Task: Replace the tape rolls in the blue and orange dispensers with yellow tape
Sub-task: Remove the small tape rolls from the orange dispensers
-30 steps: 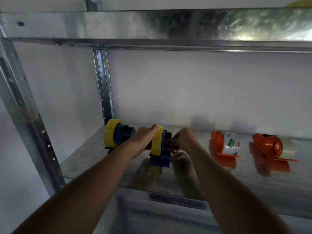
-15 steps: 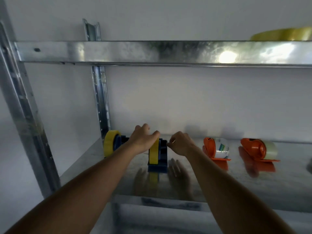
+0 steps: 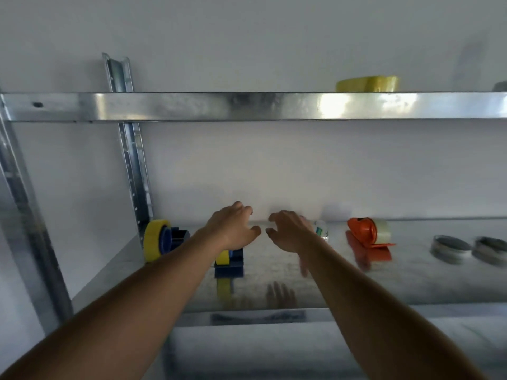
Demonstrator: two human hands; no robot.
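Head view, left hand (image 3: 233,227) grip loose, right hand (image 3: 290,230) grip loose, green-printed label (image 3: 321,231) unreadable

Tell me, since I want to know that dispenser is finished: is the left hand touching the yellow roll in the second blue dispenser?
Cannot tell. In the head view, the left hand overlaps the yellow roll, hiding any contact or gap.

On the lower shelf (image 3: 274,272), one dispenser (image 3: 164,238) stands at the left edge beside the rear upright post (image 3: 131,149). A second dispenser (image 3: 230,260) sits to its right and nearer the front edge, partly behind the left hand (image 3: 233,226). The right hand (image 3: 290,229) hangs just right of the left, apart from it. Behind the right hand lies a tape roll (image 3: 321,230); further right stands a third dispenser (image 3: 367,233), then two flat rolls (image 3: 450,245) side by side near the right edge. On the upper shelf (image 3: 247,105), toward its right, lies another roll (image 3: 367,84).
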